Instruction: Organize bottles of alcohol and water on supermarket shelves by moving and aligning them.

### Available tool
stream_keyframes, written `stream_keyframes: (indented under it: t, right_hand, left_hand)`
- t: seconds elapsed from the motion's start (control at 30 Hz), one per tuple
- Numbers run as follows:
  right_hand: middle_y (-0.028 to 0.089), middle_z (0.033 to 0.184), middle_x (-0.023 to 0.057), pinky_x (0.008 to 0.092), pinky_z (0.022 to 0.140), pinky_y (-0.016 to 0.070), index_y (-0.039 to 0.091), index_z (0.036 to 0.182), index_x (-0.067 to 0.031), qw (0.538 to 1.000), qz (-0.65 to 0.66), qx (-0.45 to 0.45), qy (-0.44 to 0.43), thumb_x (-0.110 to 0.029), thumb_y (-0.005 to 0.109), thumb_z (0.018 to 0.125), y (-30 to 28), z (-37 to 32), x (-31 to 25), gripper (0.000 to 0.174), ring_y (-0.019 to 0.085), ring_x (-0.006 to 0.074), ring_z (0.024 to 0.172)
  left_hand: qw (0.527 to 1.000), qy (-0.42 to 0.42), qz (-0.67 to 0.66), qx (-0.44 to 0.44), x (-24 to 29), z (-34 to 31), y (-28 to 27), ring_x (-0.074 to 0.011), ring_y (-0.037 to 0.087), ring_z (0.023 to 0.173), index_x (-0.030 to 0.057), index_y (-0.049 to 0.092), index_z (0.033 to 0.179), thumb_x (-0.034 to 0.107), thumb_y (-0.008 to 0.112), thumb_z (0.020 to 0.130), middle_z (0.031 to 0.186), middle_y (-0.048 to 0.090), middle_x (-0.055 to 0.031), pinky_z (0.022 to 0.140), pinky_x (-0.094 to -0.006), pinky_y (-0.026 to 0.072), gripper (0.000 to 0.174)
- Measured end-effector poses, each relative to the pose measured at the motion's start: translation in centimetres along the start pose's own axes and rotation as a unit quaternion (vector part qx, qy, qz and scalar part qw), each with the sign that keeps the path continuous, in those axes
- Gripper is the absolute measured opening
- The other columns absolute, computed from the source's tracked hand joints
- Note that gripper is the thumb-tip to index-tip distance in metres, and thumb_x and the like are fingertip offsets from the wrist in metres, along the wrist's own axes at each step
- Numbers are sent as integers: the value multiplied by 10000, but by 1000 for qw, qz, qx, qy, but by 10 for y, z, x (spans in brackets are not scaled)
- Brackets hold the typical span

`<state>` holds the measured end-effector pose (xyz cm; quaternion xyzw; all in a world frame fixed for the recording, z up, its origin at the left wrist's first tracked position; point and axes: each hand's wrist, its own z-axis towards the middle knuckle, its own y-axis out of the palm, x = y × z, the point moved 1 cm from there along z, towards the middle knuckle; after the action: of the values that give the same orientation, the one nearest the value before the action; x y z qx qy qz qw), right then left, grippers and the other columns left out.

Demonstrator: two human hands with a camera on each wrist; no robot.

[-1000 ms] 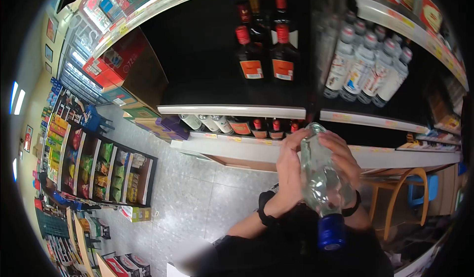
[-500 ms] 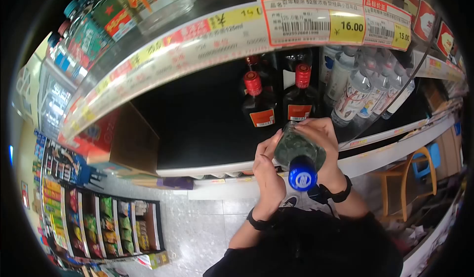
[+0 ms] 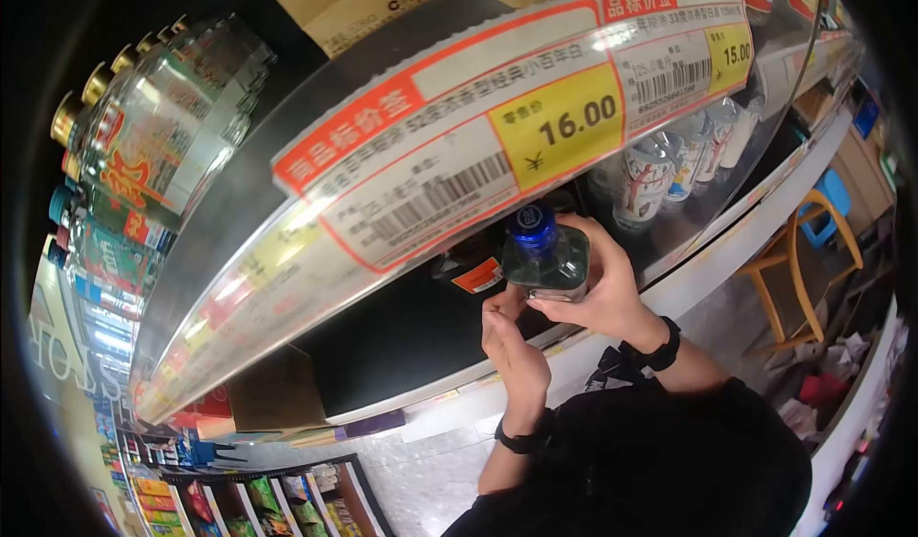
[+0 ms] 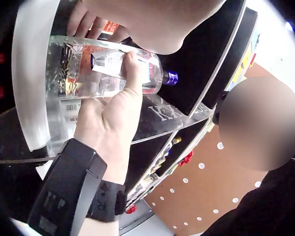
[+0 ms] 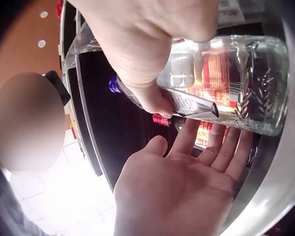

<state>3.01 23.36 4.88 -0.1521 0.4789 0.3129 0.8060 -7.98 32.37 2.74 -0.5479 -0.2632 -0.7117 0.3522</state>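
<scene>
My right hand [image 3: 612, 284] grips a clear glass liquor bottle [image 3: 564, 262] with a blue cap [image 3: 533, 224], below the upper shelf's edge. In the left wrist view the right thumb lies across the bottle's label [image 4: 108, 64], which has a barcode and a flap lifted off the glass. The right wrist view shows the same lifted flap [image 5: 196, 103] beneath the thumb. My left hand [image 3: 516, 350] is palm up with fingers extended, fingertips at the bottle's side. Its palm [image 5: 182, 187] faces the right wrist camera.
A curved shelf edge with price tags [image 3: 459, 145] crosses close over the hands. Behind it stand clear bottles [image 3: 641, 183] and a dark bottle with an orange label [image 3: 478, 274]. More bottles [image 3: 153, 135] line the upper left. A wooden chair [image 3: 789, 279] is at right, a snack rack [image 3: 268, 499] lower left.
The view has moved closer to the shelf. The bottle has swung from cap toward the body to cap toward the shelf edge. The left hand has loosened from its two-handed hold.
</scene>
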Motion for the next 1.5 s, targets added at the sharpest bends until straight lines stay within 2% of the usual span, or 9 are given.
stream_keyframes:
  t: [0.17,0.33,0.53,0.77,0.83,1.0,1.23,1.33,1.5]
  right_hand:
    - [647,1182,124,304,935,504,515,1330,11,997,41,61,-14,-115,918,663,-1,-5,5,789,650,169,1052]
    - [598,1133,135,334,882,507,576,1296,12,969,-218,85,-76,-199,934,651,-6,-15,-8,767,629,230,1023]
    - [630,1139,153,348,883,516,590,1288,9,965,-211,149,-38,-137,875,727,-4,-49,8,646,648,275,1034]
    - [626,1293,226,357,967,506,545,1338,50,983,-152,103,1,-89,766,842,-16,-47,3,560,650,325,1155]
    - [606,1319,238,364,993,494,530,1357,49,982,-163,95,1,-71,736,861,-16,-52,4,550,624,344,1199]
    - [583,1348,238,379,991,495,539,1346,41,971,-211,106,-29,-71,748,840,-24,-67,3,559,592,382,1221]
    - [611,1320,206,398,963,531,592,1310,-20,982,-171,67,-43,-100,733,867,-60,-99,-8,472,626,353,1170]
    - [684,1204,168,366,848,577,676,1187,-29,990,-134,41,-25,-116,734,876,-98,-118,-22,328,687,337,1046]
    - [742,978,146,334,769,578,725,1049,-26,986,-136,97,23,-41,726,856,-193,-156,-46,193,731,295,874]
  left_hand:
    - [1000,-5,5,-25,-1,-4,-1,-261,594,1100,-98,582,1296,493,173,1088,1133,529,-161,1008,-395,480,748]
    - [999,-17,18,-41,3,-11,0,-302,554,1216,-69,533,1369,538,147,1071,1239,532,-196,1069,-443,450,778]
    - [993,-67,-11,-91,5,-16,-2,-405,482,1341,-79,365,1477,629,152,1034,1435,498,-269,1128,-466,359,862]
    - [990,-40,36,-131,15,-20,1,-398,496,1328,-111,355,1464,593,151,1048,1383,527,-295,1139,-474,342,844]
    - [993,-10,1,-120,11,-21,1,-373,511,1314,-99,431,1430,420,260,1087,1392,517,-288,1117,-469,377,645]
    - [996,55,39,-66,11,-32,6,-329,450,1356,-69,361,1464,376,354,1071,1465,442,-235,1106,-448,365,594]
    - [976,187,-1,107,15,-68,48,-303,550,1203,-27,512,1176,328,352,1079,1267,529,-174,1010,-433,427,401]
    - [967,241,-48,71,22,-93,85,-271,545,1043,9,521,1009,285,408,1042,1099,512,-144,1003,-438,405,300]
    - [982,181,-15,-53,19,-144,176,-259,577,958,-11,565,936,174,480,1009,1008,600,-159,912,-396,445,217]
